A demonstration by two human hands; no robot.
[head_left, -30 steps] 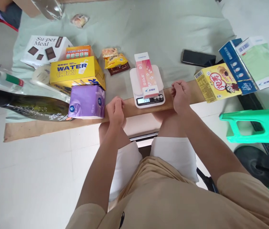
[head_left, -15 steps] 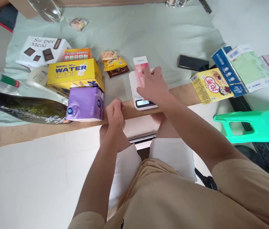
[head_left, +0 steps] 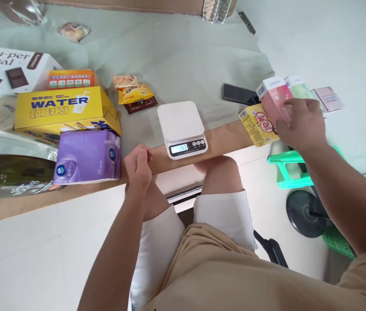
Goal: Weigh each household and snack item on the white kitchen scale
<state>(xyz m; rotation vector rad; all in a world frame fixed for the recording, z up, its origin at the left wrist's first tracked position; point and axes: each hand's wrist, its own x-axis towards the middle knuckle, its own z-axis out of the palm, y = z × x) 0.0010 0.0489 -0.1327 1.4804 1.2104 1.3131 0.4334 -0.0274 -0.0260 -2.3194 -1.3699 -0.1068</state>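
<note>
The right hand (head_left: 301, 125) is closed around a pink carton (head_left: 275, 98), held off to the right above the yellow box (head_left: 258, 125) — well clear of the bare scale (head_left: 182, 128). The left hand (head_left: 138, 165) rests loosely curled, holding nothing, at the bench edge (head_left: 224, 138). This looks like the putting-aside step — next calls for a free spot beside the other boxes.

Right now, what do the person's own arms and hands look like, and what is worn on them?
Both arms are bare from the short tan sleeves down. The left hand and right hand wear no gloves, rings or watch that show. No markings are visible.
</note>
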